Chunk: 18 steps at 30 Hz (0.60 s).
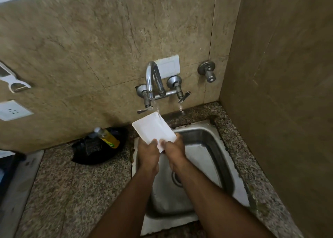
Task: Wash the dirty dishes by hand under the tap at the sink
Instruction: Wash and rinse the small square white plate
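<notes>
I hold the white square plate (153,127) with both hands over the sink (207,140). Left hand (148,154) and right hand (175,150) both pinch the near edge, thumbs on top, remaining fingers curled under as far as I can tell; the undersides are hidden. The plate tilts up and away from my fingers, toward the tap (153,82) on the wall. Its far corner sits right under the spout, and the water stream (157,109) hits that corner. Key relation: the plate extends forward from the grip, the wet part is the far end, and the near end by my thumbs looks dry. Both hands are about equally near, the right slightly closer to the basin centre. Next move likely needs a turn or a push forward so water reaches the rest. A soap bottle (108,137) lies on the worktop (72,183), left of the sink.
</notes>
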Each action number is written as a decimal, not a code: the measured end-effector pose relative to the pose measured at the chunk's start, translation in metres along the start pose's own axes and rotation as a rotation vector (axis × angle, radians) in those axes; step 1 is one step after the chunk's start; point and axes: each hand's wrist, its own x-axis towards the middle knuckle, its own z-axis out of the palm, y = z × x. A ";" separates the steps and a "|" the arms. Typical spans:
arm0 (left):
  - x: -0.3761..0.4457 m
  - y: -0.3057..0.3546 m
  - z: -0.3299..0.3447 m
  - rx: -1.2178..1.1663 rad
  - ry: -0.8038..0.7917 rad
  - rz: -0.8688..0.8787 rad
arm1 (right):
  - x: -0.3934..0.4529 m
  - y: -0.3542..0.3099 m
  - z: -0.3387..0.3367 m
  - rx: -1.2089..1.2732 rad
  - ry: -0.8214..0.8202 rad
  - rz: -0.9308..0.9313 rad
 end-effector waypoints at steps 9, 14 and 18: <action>-0.022 0.004 0.023 -0.155 -0.076 -0.100 | 0.029 -0.014 -0.009 -0.185 0.253 -0.060; -0.015 0.014 0.029 -0.250 0.009 -0.144 | 0.016 -0.004 -0.008 -0.697 0.017 -0.228; -0.020 0.010 0.027 -0.251 -0.017 -0.172 | 0.014 0.004 -0.017 -0.848 -0.048 -0.214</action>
